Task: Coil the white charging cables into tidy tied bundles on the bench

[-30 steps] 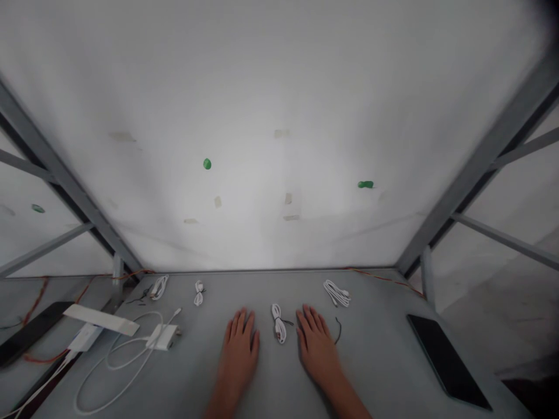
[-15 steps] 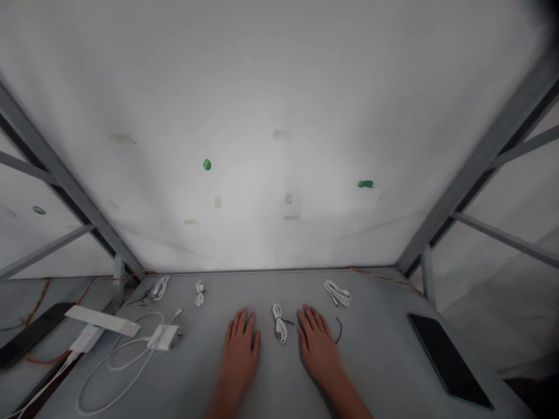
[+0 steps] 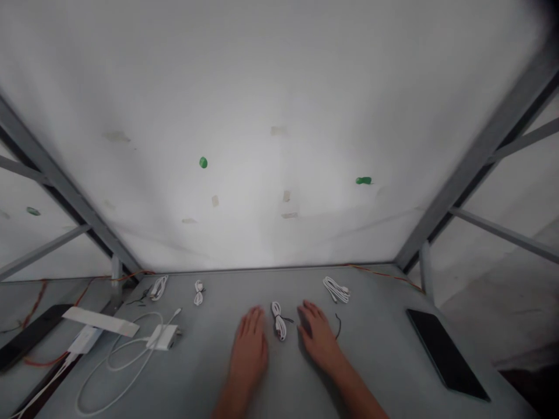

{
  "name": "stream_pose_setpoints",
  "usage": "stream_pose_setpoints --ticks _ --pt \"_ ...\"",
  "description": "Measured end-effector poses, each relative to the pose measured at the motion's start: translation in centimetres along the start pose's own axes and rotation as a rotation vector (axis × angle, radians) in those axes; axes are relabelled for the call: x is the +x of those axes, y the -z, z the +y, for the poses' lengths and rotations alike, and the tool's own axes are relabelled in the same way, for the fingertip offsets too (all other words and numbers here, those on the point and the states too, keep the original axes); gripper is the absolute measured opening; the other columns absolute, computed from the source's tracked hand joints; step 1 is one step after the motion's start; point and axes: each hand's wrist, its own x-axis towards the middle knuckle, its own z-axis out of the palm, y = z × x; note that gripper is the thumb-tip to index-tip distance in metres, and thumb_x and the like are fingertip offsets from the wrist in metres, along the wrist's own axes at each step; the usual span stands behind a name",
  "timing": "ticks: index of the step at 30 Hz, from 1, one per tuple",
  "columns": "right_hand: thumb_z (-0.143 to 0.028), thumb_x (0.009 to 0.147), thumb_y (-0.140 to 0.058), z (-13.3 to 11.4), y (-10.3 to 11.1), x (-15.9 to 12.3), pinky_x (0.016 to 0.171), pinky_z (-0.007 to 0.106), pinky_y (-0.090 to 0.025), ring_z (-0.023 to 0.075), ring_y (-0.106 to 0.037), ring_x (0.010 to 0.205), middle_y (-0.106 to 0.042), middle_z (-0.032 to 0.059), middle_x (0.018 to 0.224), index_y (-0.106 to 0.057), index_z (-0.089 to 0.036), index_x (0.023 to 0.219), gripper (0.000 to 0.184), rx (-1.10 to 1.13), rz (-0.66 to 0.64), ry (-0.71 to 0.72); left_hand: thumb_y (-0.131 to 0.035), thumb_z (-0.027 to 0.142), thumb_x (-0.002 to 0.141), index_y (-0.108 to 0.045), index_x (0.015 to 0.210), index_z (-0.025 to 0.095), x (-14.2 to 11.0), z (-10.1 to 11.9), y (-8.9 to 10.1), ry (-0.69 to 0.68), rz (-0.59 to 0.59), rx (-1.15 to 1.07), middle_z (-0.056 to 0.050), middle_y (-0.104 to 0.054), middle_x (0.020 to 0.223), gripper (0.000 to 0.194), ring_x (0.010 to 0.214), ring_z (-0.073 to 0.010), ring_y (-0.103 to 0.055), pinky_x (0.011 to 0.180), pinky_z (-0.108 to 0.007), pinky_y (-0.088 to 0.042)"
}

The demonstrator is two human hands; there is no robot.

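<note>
Between my two hands a bundled white cable (image 3: 279, 322) lies on the grey tabletop (image 3: 288, 384), with a dark tie sticking out to its right. My left hand (image 3: 250, 347) is just left of the bundle, palm down and empty, its fingers stretched forward and slightly blurred. To the right, my right hand (image 3: 320, 337) is also palm down and holds nothing, its thumb apart from slightly bent fingers. Neither hand touches the bundle. A loose dark tie (image 3: 338, 326) lies beside my right hand, and a coiled white cable (image 3: 336, 290) sits beyond it.
Two more white cable bundles, one small (image 3: 198, 293) and one further left (image 3: 159, 287), lie at the back. A white charger (image 3: 163, 337) with its cord, a white power strip (image 3: 100, 321) and a dark phone (image 3: 32, 337) are left. A black tablet (image 3: 448, 355) lies right.
My left hand has moved right, closer to the middle cable bundle. My right hand's fingers have bent a little. The view has shifted slightly; the cables lie as before.
</note>
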Motion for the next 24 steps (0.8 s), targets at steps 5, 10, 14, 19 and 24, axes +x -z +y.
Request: stream_pose_setpoints --ticks 5,10,14,19,24 --pt "-0.016 0.086 -0.055 4.8 4.7 5.0 0.117 0.052 -0.036 0.0397 -0.051 0.14 -0.058 0.0259 0.149 -0.063 -0.008 0.14 0.056 -0.107 0.206 -0.333 -0.044 0.008 0.091 -0.052 0.155 0.022 1.7 4.8 0.7 -0.292 -0.124 -0.133 -0.008 -0.047 0.166 0.066 0.157 -0.0268 -0.038 0.129 -0.052 -0.035" --pt "-0.014 0.086 -0.057 6.1 6.7 7.3 0.106 0.047 -0.041 0.0377 -0.06 0.122 -0.067 0.0275 0.122 -0.074 -0.009 0.113 0.033 0.12 0.121 -0.459 -0.042 0.011 0.096 -0.06 0.147 0.014 2.0 0.9 -0.3 -0.054 -0.087 -0.094 -0.017 -0.057 0.156 0.054 0.152 -0.0325 -0.045 0.123 -0.052 -0.043" --pt "-0.011 0.081 -0.062 3.5 5.3 8.1 0.101 0.042 -0.043 0.0328 -0.063 0.112 -0.07 0.0233 0.116 -0.077 -0.011 0.095 0.02 0.286 0.072 -0.416 -0.041 0.013 0.097 -0.065 0.139 0.006 2.0 -5.8 0.7 0.258 0.098 0.025 -0.024 -0.059 0.15 0.049 0.152 -0.0374 -0.044 0.124 -0.057 -0.039" --pt "-0.022 0.075 -0.072 -1.6 2.8 8.7 0.075 0.033 -0.047 0.0227 -0.065 0.075 -0.071 0.0067 0.071 -0.076 -0.017 0.073 0.007 0.691 -0.099 -0.371 -0.045 0.017 0.097 -0.055 0.151 0.009 3.1 -5.8 2.2 0.217 0.141 0.01 -0.021 -0.053 0.158 0.055 0.156 -0.036 -0.037 0.128 -0.058 -0.032" --pt "-0.031 0.067 -0.079 -5.3 3.0 8.6 0.056 0.027 -0.041 0.0166 -0.057 0.057 -0.071 0.0051 0.063 -0.08 -0.014 0.074 0.019 1.112 -0.277 -0.313 -0.053 0.023 0.098 -0.037 0.164 0.023 5.6 0.0 2.2 -0.075 -0.042 -0.286 -0.013 -0.038 0.171 0.068 0.159 -0.0283 -0.034 0.126 -0.051 -0.037"
